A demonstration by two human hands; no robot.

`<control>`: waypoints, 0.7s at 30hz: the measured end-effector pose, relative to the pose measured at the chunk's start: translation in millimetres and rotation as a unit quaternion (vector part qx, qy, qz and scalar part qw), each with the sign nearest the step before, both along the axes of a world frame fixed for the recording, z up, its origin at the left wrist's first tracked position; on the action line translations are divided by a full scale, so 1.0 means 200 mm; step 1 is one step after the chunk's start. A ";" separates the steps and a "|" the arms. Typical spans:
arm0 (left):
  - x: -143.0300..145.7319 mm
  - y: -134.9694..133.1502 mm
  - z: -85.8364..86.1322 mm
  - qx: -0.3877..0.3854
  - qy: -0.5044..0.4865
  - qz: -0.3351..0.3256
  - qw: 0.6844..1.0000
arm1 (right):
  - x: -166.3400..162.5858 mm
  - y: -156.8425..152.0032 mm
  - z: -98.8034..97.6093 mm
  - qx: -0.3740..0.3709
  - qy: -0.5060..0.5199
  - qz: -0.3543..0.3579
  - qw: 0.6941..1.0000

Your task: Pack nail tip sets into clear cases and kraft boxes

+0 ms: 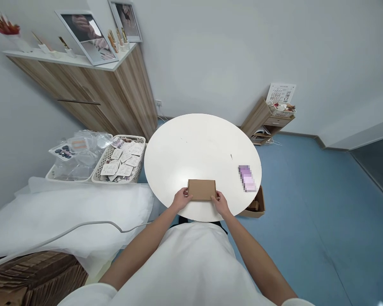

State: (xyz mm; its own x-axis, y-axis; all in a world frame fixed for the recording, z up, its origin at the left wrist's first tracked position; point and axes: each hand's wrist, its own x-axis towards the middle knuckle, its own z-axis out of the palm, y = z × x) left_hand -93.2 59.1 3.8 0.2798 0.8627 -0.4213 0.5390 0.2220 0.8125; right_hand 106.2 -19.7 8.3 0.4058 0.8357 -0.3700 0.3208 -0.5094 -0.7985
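One cardboard box (201,189) flat on the round counter (194,144), near corners clasped by left hand (181,199) and right hand (221,204), both grips closed on it; two baskets (115,180) alongside

Both bare forearms are stretched forward from the body and drawn inward, so that a narrow V is formed. The left forearm (143,248) is angled up and to the right; the right forearm (253,255) is angled up and to the left. Both wrists are kept nearly straight. The left hand (182,198) and the right hand (221,203) are held level with each other and a little apart, backs turned upward. The fingers of each hand are curled inward in a light grip, with the thumbs set towards the gap between the hands. White short sleeves are seen at the upper arms.
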 end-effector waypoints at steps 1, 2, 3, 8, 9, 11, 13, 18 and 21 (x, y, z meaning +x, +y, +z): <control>0.00 0.00 -0.01 -0.002 -0.003 0.003 1.000 | 0.00 0.01 -0.01 0.000 -0.003 0.003 1.000; 0.00 -0.01 -0.01 -0.003 -0.007 0.008 1.000 | 0.01 0.01 -0.01 -0.002 -0.003 0.008 1.000; 0.00 -0.02 -0.02 -0.006 -0.015 0.016 1.000 | 0.01 0.02 -0.01 -0.005 -0.002 0.013 1.000; 0.05 -0.06 -0.04 -0.017 -0.070 0.073 0.995 | 0.03 0.05 0.01 -0.041 -0.015 0.032 0.999; 0.06 -0.06 -0.04 -0.014 -0.069 0.083 0.994 | 0.03 0.06 0.02 -0.050 -0.021 0.037 0.998; 0.10 -0.08 -0.02 -0.003 -0.055 0.099 0.994 | 0.05 0.05 0.05 -0.060 -0.026 0.052 0.997; 0.15 -0.11 0.02 0.015 -0.034 0.114 0.993 | 0.09 0.02 0.08 -0.055 -0.025 0.063 0.996; 0.43 -0.23 0.19 0.070 0.000 0.076 0.995 | 0.35 -0.18 0.19 -0.004 -0.045 0.031 0.999; 0.71 -0.31 0.29 0.111 -0.002 0.011 0.994 | 0.59 -0.34 0.26 0.019 -0.075 -0.020 0.997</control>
State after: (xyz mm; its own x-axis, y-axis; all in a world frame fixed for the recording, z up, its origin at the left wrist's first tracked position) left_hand 47.9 -3.3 62.3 0.2613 0.9401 -0.2190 0.5321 0.0490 0.8453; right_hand 224.5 -88.3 59.4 0.4879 0.8300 -0.2704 0.4182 -0.4941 -0.7622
